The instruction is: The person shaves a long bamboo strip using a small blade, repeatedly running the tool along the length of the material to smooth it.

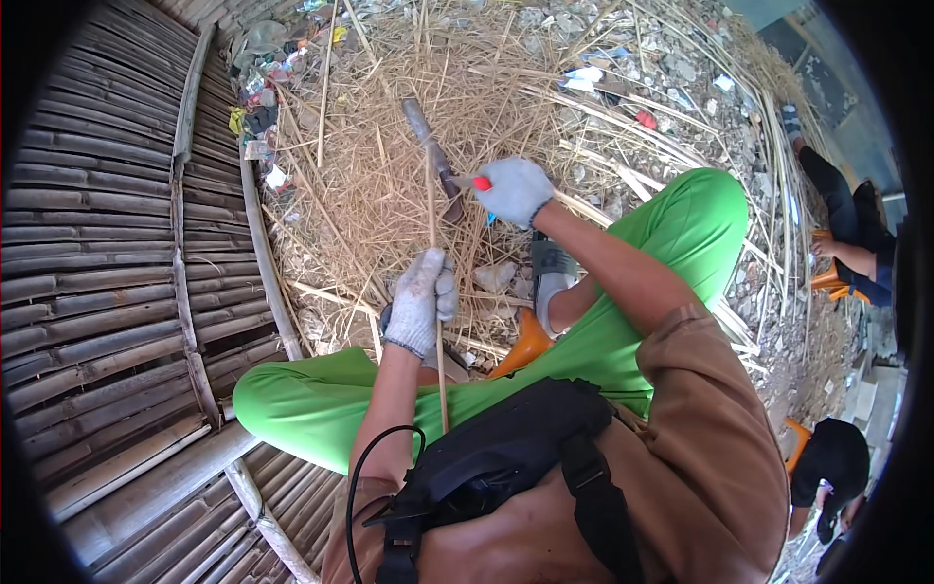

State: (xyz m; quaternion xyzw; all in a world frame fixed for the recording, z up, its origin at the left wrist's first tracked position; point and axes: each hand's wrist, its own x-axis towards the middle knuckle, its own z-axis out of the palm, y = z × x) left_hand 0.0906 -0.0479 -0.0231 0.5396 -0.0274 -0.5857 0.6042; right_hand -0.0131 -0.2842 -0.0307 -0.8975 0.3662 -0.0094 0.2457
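My left hand (pixel 421 297), in a pale grey work glove, is closed round a thin bamboo strip (pixel 433 209). The strip runs lengthwise, from over the shavings down to my lap. To the right and farther out, my gloved right hand (pixel 518 193) grips a small knife (pixel 482 183) whose red handle end shows. Its short blade points left toward the strip; whether they touch I cannot tell. Behind both lies a machete (pixel 418 122) with a broad grey blade and a dark handle, resting on the shavings, partly crossed by the strip and knife.
Bamboo shavings (pixel 360 146) heap in front of me, with litter (pixel 268 112) at the far left. Long split bamboo strips (pixel 623 175) lie to the right. A bamboo slat wall (pixel 97 243) stands left. Two people (pixel 846 214) sit at the right edge.
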